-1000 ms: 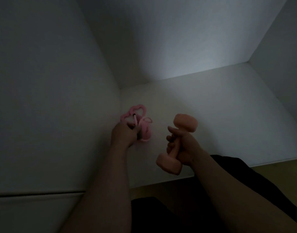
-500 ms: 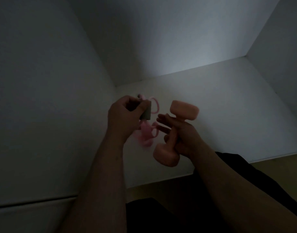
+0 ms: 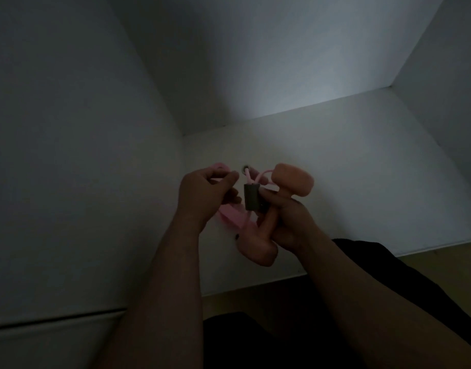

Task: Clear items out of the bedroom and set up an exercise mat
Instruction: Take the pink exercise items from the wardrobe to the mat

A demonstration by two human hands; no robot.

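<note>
The left hand [image 3: 205, 198] was held above the white shelf [image 3: 362, 182], its grip closed, fingers and thumb pinching a looped pink cord [image 3: 233, 217] that hung below it. Just right of it stood a grey cylindrical handle [image 3: 251, 197] joined to the cord; the light was too dim to read anything on it. The right hand [image 3: 290, 222] had its grip wrapped round the bar of a pink dumbbell [image 3: 293, 182], tilted, fingertips touching the grey handle.

Dumbbell [image 3: 293, 182] handle hidden in right hand [image 3: 291, 222]; pink cord [image 3: 231, 216] blurred behind left hand [image 3: 202, 197]
</note>
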